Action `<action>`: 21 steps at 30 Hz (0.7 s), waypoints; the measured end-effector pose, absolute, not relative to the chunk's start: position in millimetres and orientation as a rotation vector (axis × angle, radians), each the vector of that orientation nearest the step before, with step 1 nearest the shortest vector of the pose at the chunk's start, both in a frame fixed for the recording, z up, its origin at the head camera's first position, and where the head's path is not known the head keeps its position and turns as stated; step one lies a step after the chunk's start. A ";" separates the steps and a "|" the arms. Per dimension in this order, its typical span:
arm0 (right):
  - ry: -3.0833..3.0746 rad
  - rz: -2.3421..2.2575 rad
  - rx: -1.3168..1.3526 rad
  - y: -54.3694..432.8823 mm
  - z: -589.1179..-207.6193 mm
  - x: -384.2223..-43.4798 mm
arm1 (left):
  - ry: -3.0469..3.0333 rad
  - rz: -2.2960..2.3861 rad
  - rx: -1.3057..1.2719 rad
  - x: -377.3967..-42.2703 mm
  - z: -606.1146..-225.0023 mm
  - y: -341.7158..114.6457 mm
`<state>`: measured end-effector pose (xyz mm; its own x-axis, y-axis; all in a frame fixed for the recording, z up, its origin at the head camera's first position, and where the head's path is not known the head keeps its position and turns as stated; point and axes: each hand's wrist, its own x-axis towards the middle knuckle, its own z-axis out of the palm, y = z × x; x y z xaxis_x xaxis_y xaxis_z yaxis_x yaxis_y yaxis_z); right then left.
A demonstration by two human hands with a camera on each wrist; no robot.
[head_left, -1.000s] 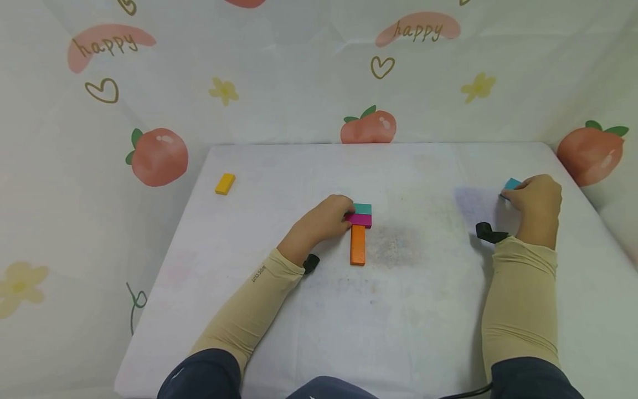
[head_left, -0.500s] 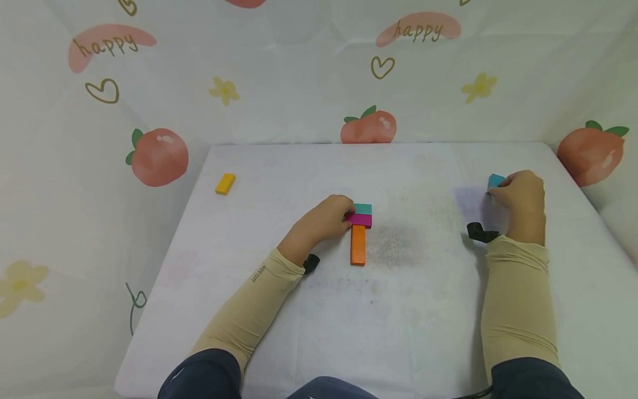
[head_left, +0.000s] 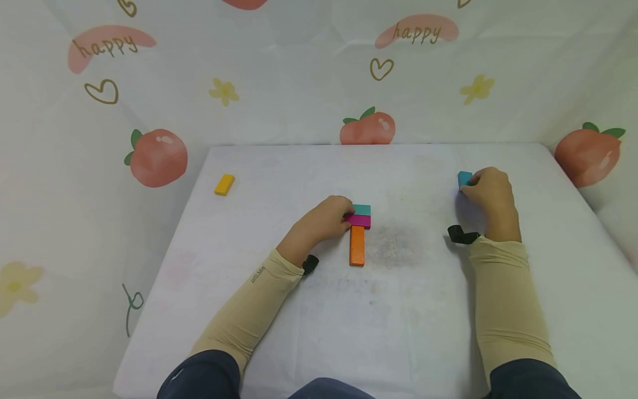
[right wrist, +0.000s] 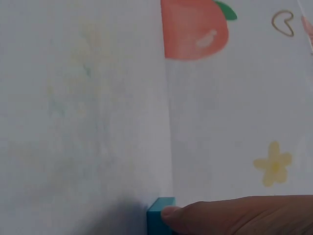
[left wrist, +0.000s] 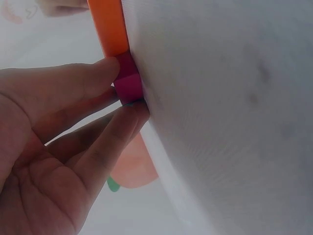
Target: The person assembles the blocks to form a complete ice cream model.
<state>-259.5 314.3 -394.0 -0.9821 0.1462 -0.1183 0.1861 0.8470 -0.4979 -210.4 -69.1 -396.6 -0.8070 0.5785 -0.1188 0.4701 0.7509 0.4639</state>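
Observation:
My left hand (head_left: 326, 221) pinches the left ends of a teal block (head_left: 361, 210) and a magenta block (head_left: 361, 221), which lie side by side on the table. An orange block (head_left: 356, 246) points toward me from the magenta one, end against its side. In the left wrist view the thumb lies by the magenta block (left wrist: 129, 87) near the orange block (left wrist: 108, 27); the teal one is mostly hidden by fingers. Over at the right, my right hand (head_left: 490, 191) pinches a blue block (head_left: 464, 178). The right wrist view shows a thumb on this blue block (right wrist: 159, 218).
A yellow block (head_left: 224, 184) lies at the table's back left. The white table (head_left: 319, 332) has smudges near the orange block. Behind it hangs a patterned cloth (head_left: 289, 72) with printed peaches, hearts and flowers.
My right hand has moved left across the back right of the table, carrying the blue block with it. The left hand and the blocks by it stay in place.

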 end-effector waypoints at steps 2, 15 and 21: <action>2.947 -0.788 0.222 304.7 -394.5 -262.1 | 2.696 0.611 0.830 -210.2 -396.4 -69.7; 2.881 -0.753 -0.192 221.4 -392.5 -265.3 | 2.691 0.628 0.828 -209.4 -394.7 -69.7; 2.818 -0.817 -0.403 184.6 -400.5 -258.9 | 2.690 0.623 0.815 -209.4 -394.0 -68.6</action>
